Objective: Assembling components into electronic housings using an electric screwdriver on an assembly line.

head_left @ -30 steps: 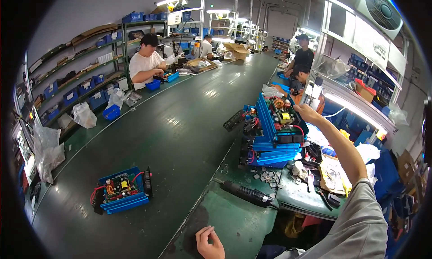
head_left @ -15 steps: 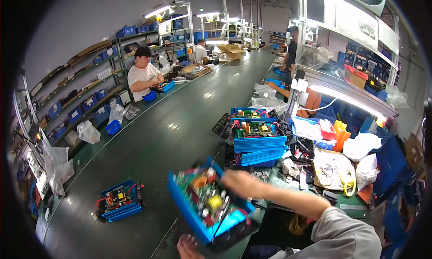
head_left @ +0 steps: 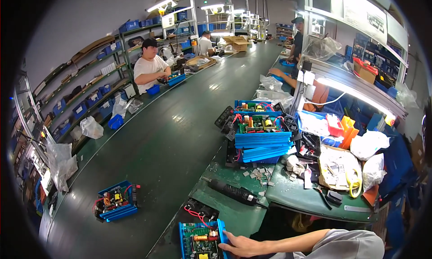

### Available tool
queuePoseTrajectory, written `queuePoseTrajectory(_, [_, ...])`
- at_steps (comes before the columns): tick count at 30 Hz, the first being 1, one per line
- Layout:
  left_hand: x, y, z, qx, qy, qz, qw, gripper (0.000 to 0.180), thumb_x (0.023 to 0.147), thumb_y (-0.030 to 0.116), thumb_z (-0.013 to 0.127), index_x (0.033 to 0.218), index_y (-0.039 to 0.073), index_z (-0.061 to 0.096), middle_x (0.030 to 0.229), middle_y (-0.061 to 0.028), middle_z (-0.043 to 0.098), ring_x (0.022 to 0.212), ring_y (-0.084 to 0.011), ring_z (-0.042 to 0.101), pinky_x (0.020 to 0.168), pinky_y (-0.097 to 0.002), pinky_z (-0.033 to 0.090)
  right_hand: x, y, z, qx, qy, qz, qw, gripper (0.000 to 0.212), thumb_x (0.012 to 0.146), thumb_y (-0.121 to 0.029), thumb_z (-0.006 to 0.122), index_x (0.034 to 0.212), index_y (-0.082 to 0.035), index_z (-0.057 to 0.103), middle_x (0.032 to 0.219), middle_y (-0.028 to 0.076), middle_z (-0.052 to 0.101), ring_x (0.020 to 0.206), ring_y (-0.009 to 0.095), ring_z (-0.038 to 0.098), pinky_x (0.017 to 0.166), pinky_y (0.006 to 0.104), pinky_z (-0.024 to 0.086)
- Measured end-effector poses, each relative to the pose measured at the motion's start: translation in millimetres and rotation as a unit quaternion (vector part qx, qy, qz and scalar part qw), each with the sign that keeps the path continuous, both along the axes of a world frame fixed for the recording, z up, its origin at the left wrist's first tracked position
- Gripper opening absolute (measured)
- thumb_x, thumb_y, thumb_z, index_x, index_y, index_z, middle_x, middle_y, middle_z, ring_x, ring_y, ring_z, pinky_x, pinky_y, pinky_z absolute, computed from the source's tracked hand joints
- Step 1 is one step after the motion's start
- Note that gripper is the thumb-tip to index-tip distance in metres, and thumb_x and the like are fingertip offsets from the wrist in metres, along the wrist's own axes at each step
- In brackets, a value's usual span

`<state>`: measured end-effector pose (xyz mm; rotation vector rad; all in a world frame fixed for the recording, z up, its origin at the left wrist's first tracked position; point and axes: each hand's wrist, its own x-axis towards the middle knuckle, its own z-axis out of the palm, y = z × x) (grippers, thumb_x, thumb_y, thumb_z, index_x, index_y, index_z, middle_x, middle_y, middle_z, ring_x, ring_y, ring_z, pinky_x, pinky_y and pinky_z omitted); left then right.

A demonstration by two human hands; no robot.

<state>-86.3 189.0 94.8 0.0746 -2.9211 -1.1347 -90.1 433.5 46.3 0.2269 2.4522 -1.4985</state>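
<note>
At the lower edge, a blue metal case (head_left: 222, 226) with a green circuit board (head_left: 202, 242) inside lies on the bench, cut off by the picture's rim. My right hand (head_left: 243, 246) grips its right wall, fingers over the edge. Red wires run from the board to a black fan panel (head_left: 203, 209) beyond the case. Past it, a black electric screwdriver (head_left: 231, 191) lies on the bench. My left hand is out of the picture.
Another open blue case (head_left: 118, 212) sits on the green conveyor to the left. Stacked blue cases (head_left: 263, 139) stand ahead, near scattered small metal pieces (head_left: 260, 174). Pliers (head_left: 324, 198) and a parts tray (head_left: 335, 166) lie right. A person in white (head_left: 150, 70) works across the belt.
The blue case has come down from the air, turned, and moved toward me onto the bench. My right hand moved down with it. My left hand has left the picture.
</note>
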Motion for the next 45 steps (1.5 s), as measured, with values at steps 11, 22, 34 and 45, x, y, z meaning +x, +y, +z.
queuePoseTrajectory(11, [-22, -6, -23, -0.141, 0.063, -0.086, 0.984, 0.029, 0.105, 0.024, 0.048, 0.113, 0.003, 0.067, 0.102, -0.0172, 0.067, 0.091, -0.0404, 0.065, 0.076, -0.0454, 0.053, -149, 40, -29, 0.184, 0.314, 0.046, 0.93, 0.044, 0.1, -0.033, 0.054, 0.124, 0.004, 0.056, 0.108, 0.025, 0.06, 0.102, 0.041, 0.06, 0.094, 0.0459, 0.048])
queuePoseTrajectory(22, [-63, -12, -18, -0.151, 0.085, -0.178, 0.969, 0.025, 0.101, 0.019, 0.054, 0.113, 0.003, 0.068, 0.104, -0.0172, 0.069, 0.09, -0.0384, 0.067, 0.076, -0.0447, 0.055, -112, 47, 35, 0.011, 0.307, 0.057, 0.95, 0.046, 0.083, -0.029, 0.078, 0.118, -0.004, 0.065, 0.097, 0.011, 0.062, 0.088, 0.026, 0.064, 0.078, 0.0362, 0.053])
queuePoseTrajectory(34, [-40, -18, 5, -0.115, 0.088, -0.055, 0.988, 0.025, 0.104, 0.02, 0.055, 0.117, 0.002, 0.068, 0.118, -0.0181, 0.066, 0.106, -0.0364, 0.063, 0.091, -0.0455, 0.053, -58, 62, 7, 0.092, 0.377, 0.01, 0.922, 0.03, 0.09, -0.008, 0.069, 0.119, -0.002, 0.063, 0.105, 0.016, 0.063, 0.097, 0.034, 0.061, 0.083, 0.0412, 0.049])
queuePoseTrajectory(45, [37, 10, -30, 0.043, 0.052, 0.238, 0.969, 0.057, 0.094, 0.016, 0.07, 0.142, -0.004, 0.046, 0.125, -0.0184, 0.059, 0.11, -0.0271, 0.06, 0.097, -0.0373, 0.046, -27, 55, -14, 0.03, 0.24, 0.038, 0.97, 0.03, 0.087, -0.009, 0.067, 0.114, 0.0, 0.061, 0.104, 0.015, 0.059, 0.091, 0.025, 0.057, 0.082, 0.0342, 0.046])
